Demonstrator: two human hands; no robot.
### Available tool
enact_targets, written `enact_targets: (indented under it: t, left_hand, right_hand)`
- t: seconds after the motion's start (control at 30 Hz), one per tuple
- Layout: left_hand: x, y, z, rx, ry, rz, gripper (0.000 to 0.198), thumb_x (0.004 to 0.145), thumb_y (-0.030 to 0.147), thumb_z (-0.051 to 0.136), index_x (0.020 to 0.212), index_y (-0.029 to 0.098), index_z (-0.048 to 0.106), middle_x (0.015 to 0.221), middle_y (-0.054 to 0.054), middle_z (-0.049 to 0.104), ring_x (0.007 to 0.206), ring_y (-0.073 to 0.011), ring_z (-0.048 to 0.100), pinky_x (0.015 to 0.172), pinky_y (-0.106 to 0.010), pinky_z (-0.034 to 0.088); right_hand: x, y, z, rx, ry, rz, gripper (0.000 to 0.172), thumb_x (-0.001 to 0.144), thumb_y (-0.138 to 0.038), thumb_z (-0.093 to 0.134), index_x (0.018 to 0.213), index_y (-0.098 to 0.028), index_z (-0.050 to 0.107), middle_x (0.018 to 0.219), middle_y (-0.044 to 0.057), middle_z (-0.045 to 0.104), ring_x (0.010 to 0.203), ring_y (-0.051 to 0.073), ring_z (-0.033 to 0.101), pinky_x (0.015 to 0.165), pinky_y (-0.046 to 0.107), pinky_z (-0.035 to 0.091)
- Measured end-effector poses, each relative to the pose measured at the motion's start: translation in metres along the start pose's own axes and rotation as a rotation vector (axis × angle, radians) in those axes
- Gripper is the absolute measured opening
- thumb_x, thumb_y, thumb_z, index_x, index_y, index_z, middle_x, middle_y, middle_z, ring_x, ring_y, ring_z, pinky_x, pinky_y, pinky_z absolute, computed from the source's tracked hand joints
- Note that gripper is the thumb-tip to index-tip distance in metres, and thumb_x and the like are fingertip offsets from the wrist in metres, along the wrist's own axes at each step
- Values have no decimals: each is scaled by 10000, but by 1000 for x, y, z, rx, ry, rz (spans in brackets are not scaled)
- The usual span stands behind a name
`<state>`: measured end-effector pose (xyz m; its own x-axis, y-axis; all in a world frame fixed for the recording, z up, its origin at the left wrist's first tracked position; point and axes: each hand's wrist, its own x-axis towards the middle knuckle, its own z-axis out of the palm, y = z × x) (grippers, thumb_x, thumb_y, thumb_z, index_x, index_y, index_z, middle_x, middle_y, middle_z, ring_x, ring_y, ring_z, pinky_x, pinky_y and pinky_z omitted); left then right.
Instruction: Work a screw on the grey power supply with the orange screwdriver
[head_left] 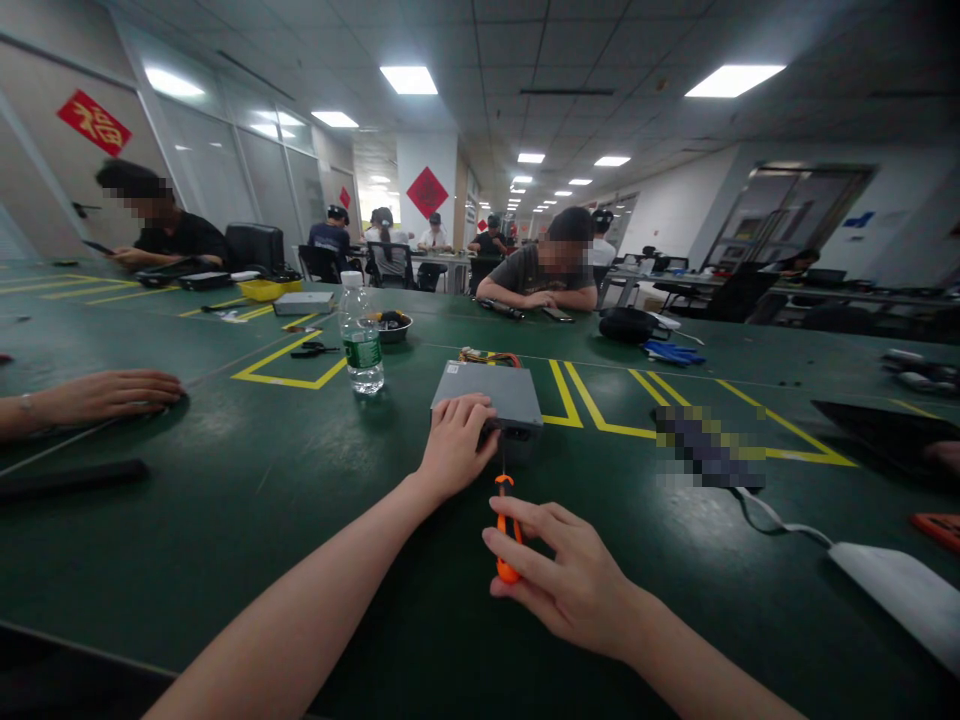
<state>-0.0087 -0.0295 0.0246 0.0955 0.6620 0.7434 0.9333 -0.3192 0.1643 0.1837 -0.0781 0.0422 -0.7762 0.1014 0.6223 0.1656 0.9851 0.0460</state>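
A grey metal computer power supply (495,385) sits on the green table in front of me, a bundle of coloured wires (487,357) at its far side. My left hand (459,440) grips its near left corner, fingers over the top and thumb at the near face. In my right hand (559,560) is an orange and black screwdriver (508,560), held by its handle between thumb and fingers. Its shaft points away from me at the near face of the power supply. Whether the tip sits in a screw is too small to tell.
Left of the power supply stands a water bottle (361,340), with a metal bowl (391,325) behind it. A white power strip (892,595) with a cable lies at right. Another person's hand (112,395) rests at left. Someone leans on the far table edge near blue gloves (673,352).
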Motion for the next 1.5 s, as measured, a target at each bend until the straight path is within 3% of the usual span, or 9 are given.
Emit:
enact_targets:
  t: [0.17, 0.33, 0.47, 0.6, 0.73, 0.83, 0.97, 1.27, 1.5]
  left_hand:
    - [0, 1, -1, 5, -4, 3, 186, 814, 243, 540, 997, 214, 522, 1141, -48, 580, 1101, -209, 487, 940, -390, 324]
    - [0, 1, -1, 4, -1, 3, 181, 815, 239, 537, 993, 211, 521, 1138, -48, 582, 1106, -210, 483, 941, -389, 323]
    - [0, 1, 0, -1, -8, -7, 200, 805, 237, 549, 1002, 217, 526, 1141, -53, 581, 1103, -217, 486, 938, -400, 327]
    - [0, 1, 0, -1, -6, -6, 192, 810, 237, 541, 1001, 216, 526, 1146, -54, 578, 1104, -216, 485, 941, -400, 326]
    - [0, 1, 0, 0, -3, -4, 187, 812, 238, 541, 997, 215, 522, 1141, -48, 579, 1108, -210, 483, 941, -390, 326]
    - [0, 1, 0, -7, -4, -4, 181, 816, 238, 537, 995, 215, 519, 1144, -47, 579, 1111, -210, 480, 946, -391, 319]
    - [0, 1, 0, -4, -4, -1, 182, 816, 234, 536, 996, 211, 515, 1147, -45, 577, 1102, -204, 483, 945, -387, 316]
    - [0, 0, -1, 5, -8, 1, 178, 827, 249, 525, 1000, 211, 514, 1151, -49, 576, 1116, -207, 476, 947, -388, 315]
    - [0, 0, 1, 4, -5, 5, 185, 820, 248, 533, 1000, 209, 517, 1139, -48, 581, 1113, -208, 478, 951, -388, 318]
  right_hand:
    - [-5, 2, 6, 53, 69, 28, 275, 897, -391, 502, 1035, -154, 484, 1086, 152, 596, 886, 196, 610, 720, 321, 517]
    - [-4, 1, 1, 85, -20, 49, 318, 923, -351, 419, 1155, -134, 446, 1156, 178, 542, 1009, 230, 575, 796, 367, 506]
    - [-1, 0, 0, -1, -57, 9, 292, 930, -314, 415, 1174, -176, 494, 1153, 166, 535, 946, 218, 589, 740, 352, 510]
    - [-1, 2, 5, -24, 41, -21, 220, 903, -326, 496, 1024, -148, 544, 1103, 167, 579, 840, 187, 610, 668, 304, 506]
    - [-4, 3, 8, 23, 107, -2, 222, 893, -355, 520, 982, -155, 486, 1050, 150, 616, 818, 182, 624, 665, 301, 516]
    - [-4, 2, 5, 78, 68, 47, 303, 906, -393, 471, 1062, -135, 447, 1075, 163, 597, 909, 211, 615, 736, 337, 525]
    - [-1, -1, -2, 39, -38, 20, 326, 940, -310, 372, 1195, -121, 449, 1131, 178, 552, 973, 229, 589, 755, 353, 520]
    - [-2, 2, 7, 24, 69, 9, 284, 906, -380, 486, 1046, -133, 499, 1082, 165, 592, 819, 187, 614, 673, 309, 519]
    - [-3, -1, 0, 94, -43, 63, 339, 918, -325, 417, 1176, -107, 441, 1165, 187, 536, 1026, 237, 566, 813, 359, 507]
